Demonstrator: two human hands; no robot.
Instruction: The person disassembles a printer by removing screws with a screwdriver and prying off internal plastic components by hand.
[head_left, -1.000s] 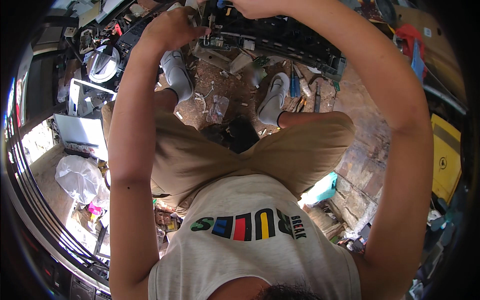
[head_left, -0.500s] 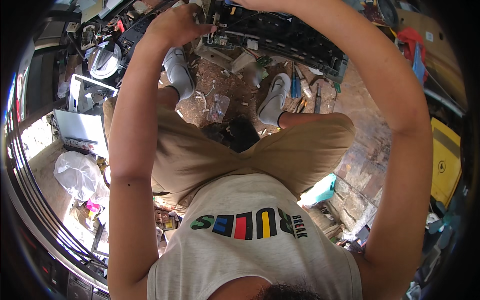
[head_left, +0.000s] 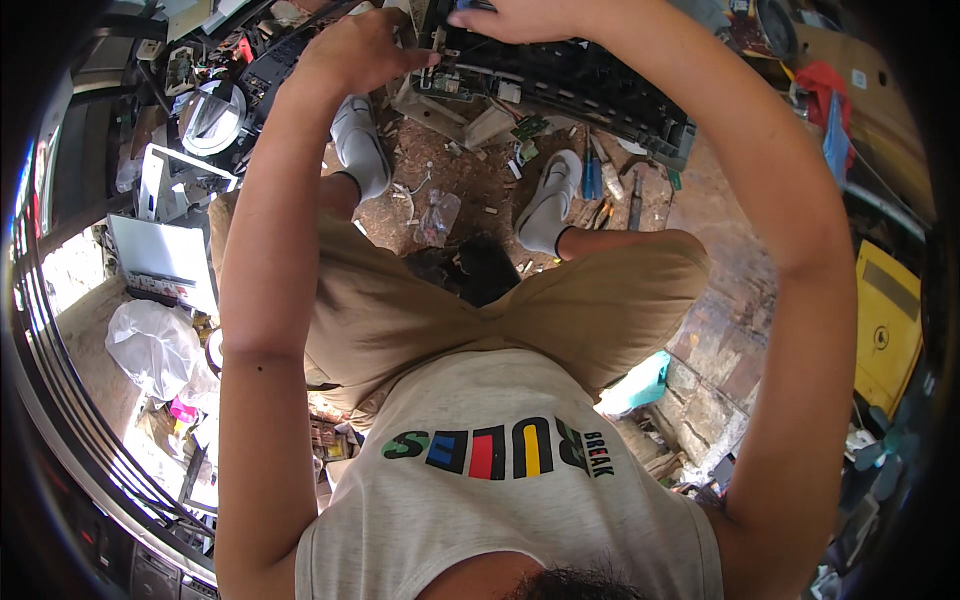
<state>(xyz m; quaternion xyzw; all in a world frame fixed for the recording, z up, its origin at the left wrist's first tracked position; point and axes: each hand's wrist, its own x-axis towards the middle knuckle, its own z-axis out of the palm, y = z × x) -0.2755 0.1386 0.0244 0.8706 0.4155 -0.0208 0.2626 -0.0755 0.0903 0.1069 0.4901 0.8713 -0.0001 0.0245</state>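
Observation:
A long black machine chassis [head_left: 590, 85], with ribbed plastic and bits of circuit board, lies across the top of the view. My left hand [head_left: 362, 50] grips its left end, the thumb stretched along a small metal bracket [head_left: 438, 42] and the fingers over the far side. Just right of it, my right hand [head_left: 530, 18] is closed above the same end. A bit of blue shows by its thumb; what it holds is mostly cut off by the upper edge.
Between my shoes lie plastic scraps, a clear bag [head_left: 437, 218] and a green circuit board piece [head_left: 530, 128]. Blue-handled tools [head_left: 592, 175] rest by my right foot. Electronic parts crowd the left side. A yellow panel [head_left: 888, 325] stands at the right, below a red bag [head_left: 822, 90].
My right hand has come lower into view, its thumb now showing near the bracket. The chassis has shifted very slightly. My left hand keeps its hold.

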